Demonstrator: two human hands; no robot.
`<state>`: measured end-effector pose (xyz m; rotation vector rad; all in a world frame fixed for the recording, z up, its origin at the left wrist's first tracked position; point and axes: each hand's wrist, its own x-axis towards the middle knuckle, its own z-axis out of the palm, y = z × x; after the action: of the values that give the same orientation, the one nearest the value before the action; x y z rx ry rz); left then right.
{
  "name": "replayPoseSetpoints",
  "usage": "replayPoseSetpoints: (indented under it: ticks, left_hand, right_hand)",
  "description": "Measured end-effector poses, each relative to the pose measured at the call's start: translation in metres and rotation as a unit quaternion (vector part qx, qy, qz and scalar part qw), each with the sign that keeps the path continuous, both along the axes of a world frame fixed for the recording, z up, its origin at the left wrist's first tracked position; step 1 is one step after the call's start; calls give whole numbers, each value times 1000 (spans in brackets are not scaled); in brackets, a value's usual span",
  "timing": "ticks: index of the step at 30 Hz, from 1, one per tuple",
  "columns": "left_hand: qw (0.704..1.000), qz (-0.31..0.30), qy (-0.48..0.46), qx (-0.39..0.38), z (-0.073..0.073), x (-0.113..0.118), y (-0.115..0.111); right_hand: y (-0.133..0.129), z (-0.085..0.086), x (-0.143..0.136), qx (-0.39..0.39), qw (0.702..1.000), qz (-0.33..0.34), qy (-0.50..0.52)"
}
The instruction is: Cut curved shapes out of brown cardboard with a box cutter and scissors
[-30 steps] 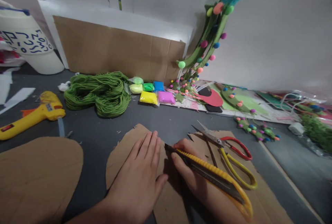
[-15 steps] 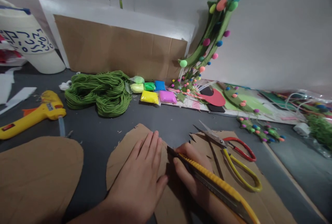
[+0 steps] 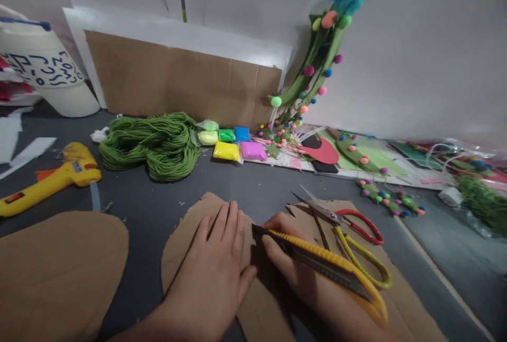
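**Cardboard cutout (image 3: 178,247) partly hidden**

Lying on the surface (image 3: 257,191) beneath the flat, open left hand (image 3: 214,265), lower end cut off by the frame. Beside it, yellow cutter (image 3: 325,256) in the closed right hand (image 3: 291,260), lower fingers hidden; blade contact too dark to tell. Hands near but apart.

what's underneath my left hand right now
Your left hand rests on a cut piece of cardboard, which shows around the fingers. Your palm covers the part directly beneath, so I can't see any marks there.
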<state>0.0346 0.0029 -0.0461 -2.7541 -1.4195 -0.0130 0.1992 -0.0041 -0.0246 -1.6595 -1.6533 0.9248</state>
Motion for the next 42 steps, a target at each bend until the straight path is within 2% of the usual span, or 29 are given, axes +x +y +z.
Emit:
replayPoseSetpoints:
  ticks: [4,7,12,18,23,31,42]
  left_hand:
    - [998,-31,-40,49,-5,-3,-2]
    - [995,-35,-60,68,-9,-2,-4]
    - [996,-28,-64,61,-9,3,-3]
    - [996,-22,-67,58,-3,2,-2]
    - [995,-25,-67,70,-4,2,-4]
    - [996,-27,-50,65,-3,2,-4]
    - [997,-27,-56,53,-5,3,-3]
  right_hand:
    - [6,10,3,-11,999,36,-5]
    - [2,7,2,9,1000,21,16]
    - [-5,-2,-1,19,1000,-6,17]
    - [-4,-3,0,39,999,5,19]
    - [-7,-7,2,32,999,26,-2]
    - [-14,-11,1,44,999,9,-3]
    - [-13,-4,3,62,997,23,-26]
